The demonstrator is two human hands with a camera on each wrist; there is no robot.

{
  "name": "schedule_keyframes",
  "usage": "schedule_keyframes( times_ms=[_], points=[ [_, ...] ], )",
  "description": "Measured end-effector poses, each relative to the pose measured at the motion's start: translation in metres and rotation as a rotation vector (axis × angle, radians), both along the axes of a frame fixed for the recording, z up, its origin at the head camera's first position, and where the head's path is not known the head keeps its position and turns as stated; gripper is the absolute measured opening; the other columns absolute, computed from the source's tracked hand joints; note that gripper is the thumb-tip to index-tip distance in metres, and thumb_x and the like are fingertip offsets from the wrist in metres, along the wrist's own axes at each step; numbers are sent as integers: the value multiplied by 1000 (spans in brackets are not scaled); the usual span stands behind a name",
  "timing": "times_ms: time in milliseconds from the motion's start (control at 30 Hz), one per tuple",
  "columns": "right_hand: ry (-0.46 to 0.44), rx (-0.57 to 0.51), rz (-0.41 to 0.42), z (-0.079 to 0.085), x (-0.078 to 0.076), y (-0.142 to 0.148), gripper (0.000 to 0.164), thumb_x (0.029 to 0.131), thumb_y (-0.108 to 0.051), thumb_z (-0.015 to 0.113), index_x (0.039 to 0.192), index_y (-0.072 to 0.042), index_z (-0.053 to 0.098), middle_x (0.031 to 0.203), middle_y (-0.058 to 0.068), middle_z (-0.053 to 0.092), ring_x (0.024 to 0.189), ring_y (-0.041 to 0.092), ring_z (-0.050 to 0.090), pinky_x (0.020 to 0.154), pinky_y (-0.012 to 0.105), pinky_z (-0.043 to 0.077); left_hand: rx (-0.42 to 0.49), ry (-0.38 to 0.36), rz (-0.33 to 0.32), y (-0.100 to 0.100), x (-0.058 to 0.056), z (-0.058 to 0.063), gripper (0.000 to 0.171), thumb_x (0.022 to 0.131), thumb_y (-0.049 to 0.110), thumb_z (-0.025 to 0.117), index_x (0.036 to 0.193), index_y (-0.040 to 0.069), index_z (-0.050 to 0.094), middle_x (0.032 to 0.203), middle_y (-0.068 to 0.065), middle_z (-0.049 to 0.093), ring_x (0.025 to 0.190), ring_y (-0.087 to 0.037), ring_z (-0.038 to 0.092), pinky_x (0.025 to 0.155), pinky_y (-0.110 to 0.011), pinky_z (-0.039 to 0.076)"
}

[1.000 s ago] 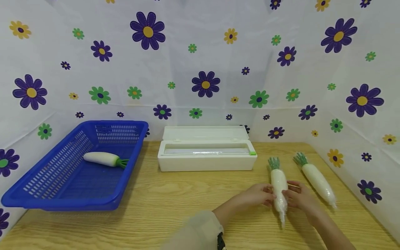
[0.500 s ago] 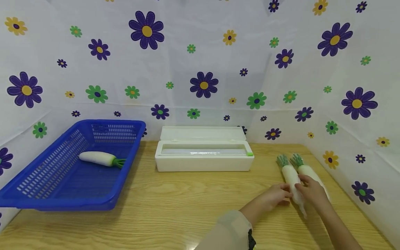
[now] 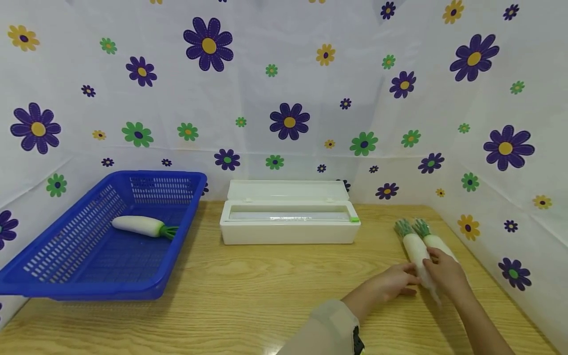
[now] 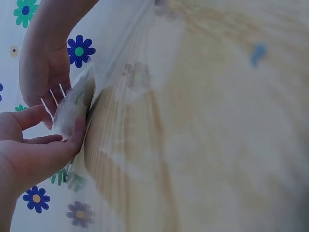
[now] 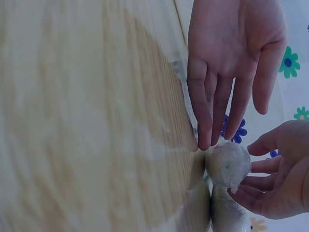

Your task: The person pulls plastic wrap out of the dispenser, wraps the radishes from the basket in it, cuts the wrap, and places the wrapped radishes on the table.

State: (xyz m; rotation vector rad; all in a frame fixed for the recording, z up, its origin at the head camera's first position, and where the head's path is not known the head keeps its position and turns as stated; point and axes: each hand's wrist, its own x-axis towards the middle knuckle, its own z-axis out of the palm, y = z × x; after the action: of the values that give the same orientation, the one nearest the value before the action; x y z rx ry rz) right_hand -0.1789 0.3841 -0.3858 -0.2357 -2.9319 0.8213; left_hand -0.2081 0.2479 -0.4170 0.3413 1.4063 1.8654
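Note:
Two white radishes wrapped in clear film lie side by side at the right of the table, green tops away from me. My right hand (image 3: 448,273) reaches over the nearer wrapped radish (image 3: 416,246), its thumb and fingers bent round the body. It partly hides the farther wrapped radish (image 3: 438,242). On the left side, my left hand (image 3: 392,282) touches the nearer radish with its fingertips. In the right wrist view, the left hand's fingers (image 5: 222,104) are nearly straight, and the nearer radish (image 5: 228,166) shows end-on, close against the other one (image 5: 227,210).
An unwrapped white radish (image 3: 137,225) lies in a blue slotted basket (image 3: 159,283) on the left. At the back middle stands a white cling film dispenser (image 3: 288,232), its lid raised and the film roll inside. Flower-patterned sheeting (image 3: 248,88) surrounds the wooden table (image 3: 248,276).
Both hands have moved the nearer wrapped radish to the right, until it lies beside the other wrapped one. Over the last half second there is only a slight shift.

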Motion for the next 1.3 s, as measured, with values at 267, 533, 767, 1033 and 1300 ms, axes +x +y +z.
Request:
schedule_keyframes(
  times_ms=[267, 533, 767, 1033, 1300],
  points=[
    [18, 12, -5, 2, 3, -1, 52, 97, -21, 40, 126, 21, 33, 118, 42, 41, 103, 54, 44, 74, 56, 43, -29, 31, 20, -3, 4, 3, 43, 90, -4, 50, 132, -6, 41, 134, -15, 41, 111, -28, 49, 89, -43, 42],
    [88, 32, 8, 14, 4, -14, 47, 98, -23, 40, 126, 14, 39, 121, 41, 40, 106, 54, 41, 73, 58, 42, -268, 323, 137, -33, -4, 18, 41, 88, 10, 61, 127, 4, 52, 124, -5, 54, 93, -26, 60, 80, -37, 48],
    [146, -40, 87, 30, -7, -44, 43, 99, -25, 39, 127, 7, 45, 123, 36, 41, 104, 51, 45, 76, 57, 42, -386, 631, 264, -111, -35, 45, 47, 89, 16, 62, 133, 9, 47, 122, -7, 54, 105, -19, 55, 79, -30, 48],
    [217, -99, 143, 31, -41, -77, 34, 96, -15, 45, 122, 6, 50, 120, 28, 49, 105, 42, 48, 81, 52, 44, -518, 860, 504, -214, -67, 62, 47, 89, 15, 62, 132, 4, 47, 132, -16, 44, 114, -33, 47, 91, -43, 41],
    [261, -141, 162, 26, -67, -100, 32, 95, -15, 51, 118, 8, 54, 116, 27, 54, 102, 39, 52, 83, 50, 44, -713, 888, 661, -304, -84, 62, 52, 87, 15, 64, 133, 2, 44, 138, -17, 36, 126, -34, 32, 101, -47, 28]
  ],
)
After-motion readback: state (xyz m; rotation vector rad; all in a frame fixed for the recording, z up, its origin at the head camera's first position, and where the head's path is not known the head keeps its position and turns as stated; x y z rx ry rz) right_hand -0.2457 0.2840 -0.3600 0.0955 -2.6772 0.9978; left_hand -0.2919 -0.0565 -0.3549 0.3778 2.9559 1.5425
